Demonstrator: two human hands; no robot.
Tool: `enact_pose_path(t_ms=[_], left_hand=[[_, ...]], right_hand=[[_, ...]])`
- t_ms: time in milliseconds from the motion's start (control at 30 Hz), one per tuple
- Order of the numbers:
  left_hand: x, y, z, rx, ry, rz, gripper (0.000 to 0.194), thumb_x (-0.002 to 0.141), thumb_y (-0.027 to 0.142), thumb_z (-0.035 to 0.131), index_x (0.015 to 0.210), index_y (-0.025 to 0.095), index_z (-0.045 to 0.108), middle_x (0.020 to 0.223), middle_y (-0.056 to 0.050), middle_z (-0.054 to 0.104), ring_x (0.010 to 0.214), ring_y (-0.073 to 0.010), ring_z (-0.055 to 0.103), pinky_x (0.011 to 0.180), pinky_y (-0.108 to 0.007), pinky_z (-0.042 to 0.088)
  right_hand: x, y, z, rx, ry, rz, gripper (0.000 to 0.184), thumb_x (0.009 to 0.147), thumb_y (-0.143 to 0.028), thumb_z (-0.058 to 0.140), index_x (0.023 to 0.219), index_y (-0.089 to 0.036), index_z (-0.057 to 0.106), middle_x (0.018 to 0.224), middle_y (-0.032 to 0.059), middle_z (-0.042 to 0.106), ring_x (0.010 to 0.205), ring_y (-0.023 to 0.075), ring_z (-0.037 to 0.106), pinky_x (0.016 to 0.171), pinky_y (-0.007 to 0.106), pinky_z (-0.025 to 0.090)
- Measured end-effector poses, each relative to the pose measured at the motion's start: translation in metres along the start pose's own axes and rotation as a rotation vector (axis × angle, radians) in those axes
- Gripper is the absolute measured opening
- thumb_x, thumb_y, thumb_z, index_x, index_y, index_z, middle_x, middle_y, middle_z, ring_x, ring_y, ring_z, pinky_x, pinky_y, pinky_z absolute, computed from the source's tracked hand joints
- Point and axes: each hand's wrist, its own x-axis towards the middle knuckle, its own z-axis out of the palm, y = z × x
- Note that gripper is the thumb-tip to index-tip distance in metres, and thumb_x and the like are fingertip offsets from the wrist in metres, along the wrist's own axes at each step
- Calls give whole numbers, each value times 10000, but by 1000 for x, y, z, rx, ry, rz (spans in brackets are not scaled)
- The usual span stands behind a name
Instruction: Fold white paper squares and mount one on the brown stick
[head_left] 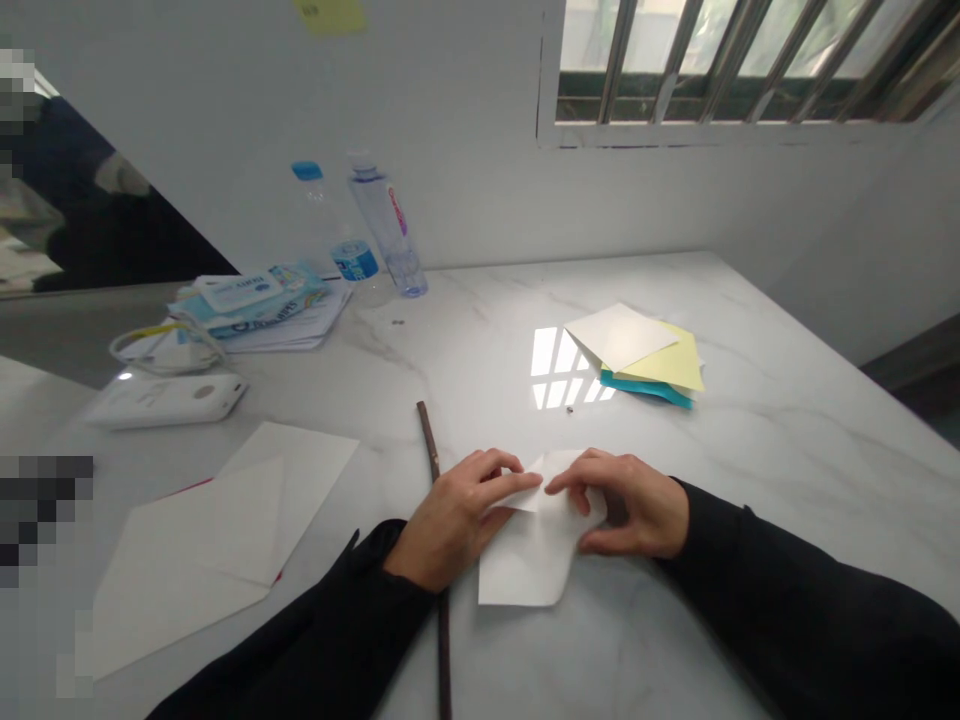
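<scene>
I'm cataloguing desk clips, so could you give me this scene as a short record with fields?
left hand: on white paper sheet, at a folded flap
right hand: at the sheet's right edge
under left wrist: brown stick
far right: paper stack, white, yellow and blue
back: blue-capped bottle, white-capped bottle

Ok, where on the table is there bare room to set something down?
Bare table lies between the paper stack, right sleeve and the table's right edge; another patch lies between the bottles and that stack. Crowded: at left, white sheets, white device and packets; near centre, the left hand and right hand at the white paper, plus the stick.
</scene>
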Motion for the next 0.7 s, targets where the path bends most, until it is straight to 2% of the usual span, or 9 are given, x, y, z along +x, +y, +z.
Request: enact_pose_path(t_ms=[67, 133, 400, 567, 633, 700], left_hand=[[0, -1, 0, -12, 3, 3, 469, 855, -19, 624, 1221, 265, 704, 1140, -54, 663, 1042, -198, 641, 929, -363, 551], [0, -1, 1, -11, 10, 2, 446, 866, -13, 617, 1200, 265, 714, 1135, -52, 669, 1032, -194, 641, 931, -365, 551], [2, -1, 2, 2, -9, -26, 392, 894, 26, 627, 1187, 267, 727, 1111, -53, 679, 1008, -204, 630, 916, -388, 543], [1, -2, 2, 4, -6, -12, 369, 911, 53, 619, 1200, 259, 720, 1126, -64, 677, 1010, -205, 632, 916, -390, 544], [1, -2, 2, 4, -6, -11, 366, 912, 61, 623, 1205, 260, 715, 1133, -67, 676, 1019, -209, 633, 921, -394, 544], [1, -2, 1, -3, -6, -9, 361, 919, 76, 622, 1221, 257, 699, 1148, -70, 675, 1033, -212, 636, 929, -397, 546]], right_hand=[[-1, 2, -5, -37, -100, -75, 255, 790, -227, 790, 1042, -239, 749, 878, 31, 677, 877, 198, 620, 865, 360, 529], [-2, 2, -7, -71, -166, -129, 144, 783, -180, 781, 907, -253, 776, 938, 41, 695, 960, 213, 617, 922, 378, 522], [-9, -10, -7, -175, -229, -161, 196, 729, -225, 830, 904, -308, 802, 1093, 30, 693, 1131, 272, 550, 986, 442, 476], [-8, -8, -6, -146, -275, -146, 95, 830, -249, 765, 917, -282, 785, 807, 13, 727, 898, 210, 620, 860, 382, 459], [-6, -6, -5, -131, -259, -135, 49, 879, -260, 719, 901, -244, 760, 772, 17, 723, 839, 195, 622, 841, 370, 463], [-3, -4, -2, -119, -203, -114, 88, 919, -266, 668, 870, -212, 718, 776, 22, 713, 791, 181, 614, 855, 368, 476]])
